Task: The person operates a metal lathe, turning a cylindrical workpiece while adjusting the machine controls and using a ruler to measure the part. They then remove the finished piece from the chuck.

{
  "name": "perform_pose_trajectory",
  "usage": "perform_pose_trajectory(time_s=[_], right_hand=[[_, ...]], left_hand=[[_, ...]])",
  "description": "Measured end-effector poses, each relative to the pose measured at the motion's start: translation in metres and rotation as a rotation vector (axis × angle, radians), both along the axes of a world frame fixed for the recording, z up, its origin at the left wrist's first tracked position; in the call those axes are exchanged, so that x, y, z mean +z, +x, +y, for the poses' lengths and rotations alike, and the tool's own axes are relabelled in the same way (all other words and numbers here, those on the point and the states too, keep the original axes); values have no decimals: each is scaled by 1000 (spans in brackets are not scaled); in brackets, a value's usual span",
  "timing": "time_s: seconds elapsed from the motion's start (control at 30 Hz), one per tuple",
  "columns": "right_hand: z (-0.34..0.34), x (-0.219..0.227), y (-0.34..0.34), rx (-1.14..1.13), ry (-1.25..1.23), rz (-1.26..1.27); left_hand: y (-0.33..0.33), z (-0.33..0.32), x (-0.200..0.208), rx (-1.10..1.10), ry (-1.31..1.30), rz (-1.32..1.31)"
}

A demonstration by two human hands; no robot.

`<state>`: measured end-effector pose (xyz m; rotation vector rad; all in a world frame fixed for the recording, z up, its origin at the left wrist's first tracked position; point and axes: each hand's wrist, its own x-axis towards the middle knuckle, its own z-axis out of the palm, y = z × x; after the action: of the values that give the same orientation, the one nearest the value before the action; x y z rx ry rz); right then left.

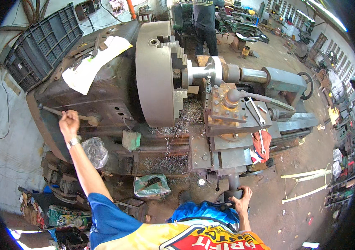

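Observation:
My left hand [69, 123] is closed around a long lever [52, 110] on the front of the lathe's headstock [102, 98]. At the lower middle, my right hand [243, 201] grips the dark round handwheel [232, 194] at the near end of the cross slide. Between them stands the large chuck [154, 75], its stepped jaws around a shiny flanged metal workpiece [202, 71]. The tailstock [284, 81] lines up with the workpiece's right end. In front of the workpiece sits the square tool post [226, 106] with its handle.
A wrench [256, 111] lies on the carriage, and a red cloth [261, 146] hangs beside it. White cloth [96, 64] and tools lie on the headstock. Metal chips [186, 116] fill the bed. A plastic bag [151, 185] sits below. Another person [205, 25] stands behind the lathe.

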<state>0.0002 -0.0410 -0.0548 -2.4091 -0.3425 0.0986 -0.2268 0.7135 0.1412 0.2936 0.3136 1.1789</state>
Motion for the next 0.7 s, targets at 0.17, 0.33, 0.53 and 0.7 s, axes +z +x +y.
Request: perform_pose_trajectory(time_s=[0.17,0.33,0.53,0.7], right_hand=[[1,2,-2,-24,51,7],[3,0,0,-31,41,11],[3,-2,1,-30,39,11],[2,-3,-1,-34,50,-4]], left_hand=[[-15,26,9,-40,-17,74],[-16,15,12,-119,-1,43],[-4,-36,-63,-143,229,306],[8,-114,-193,-211,317,999]])
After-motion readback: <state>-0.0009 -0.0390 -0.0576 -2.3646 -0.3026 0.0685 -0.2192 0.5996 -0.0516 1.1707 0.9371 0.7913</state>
